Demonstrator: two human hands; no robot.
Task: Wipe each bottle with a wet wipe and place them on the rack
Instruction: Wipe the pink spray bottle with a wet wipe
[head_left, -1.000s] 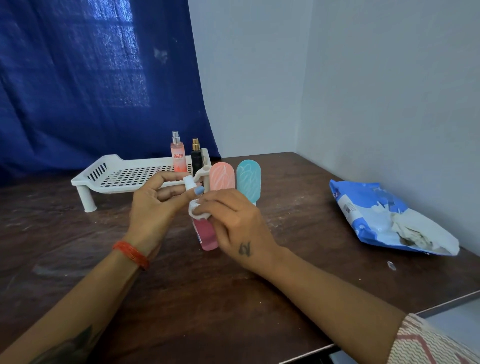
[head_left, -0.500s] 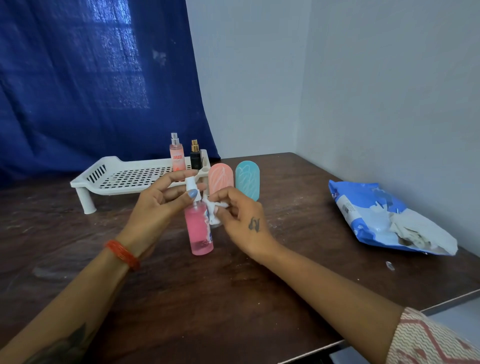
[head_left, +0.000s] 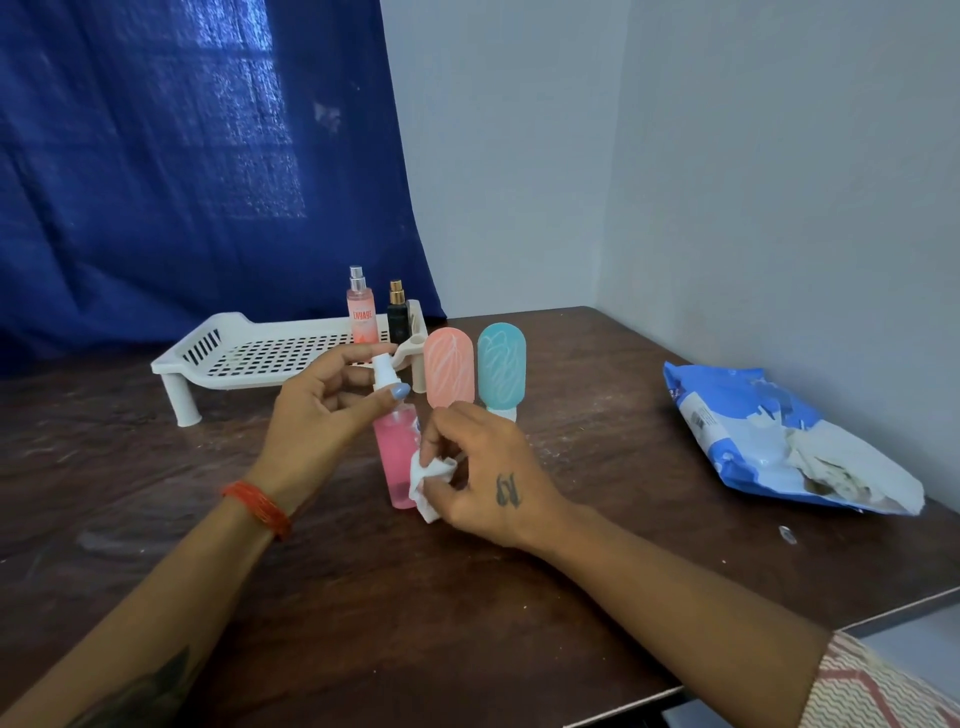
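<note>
Standing behind the pink spray bottle (head_left: 394, 457): two tubes (head_left: 450, 369).

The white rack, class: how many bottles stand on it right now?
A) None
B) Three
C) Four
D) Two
D: only the peach spray bottle and the small dark bottle stand at the right end of the white rack; the pink bottle is held over the table, and the coral tube and teal tube stand beside the rack on the table.
</note>
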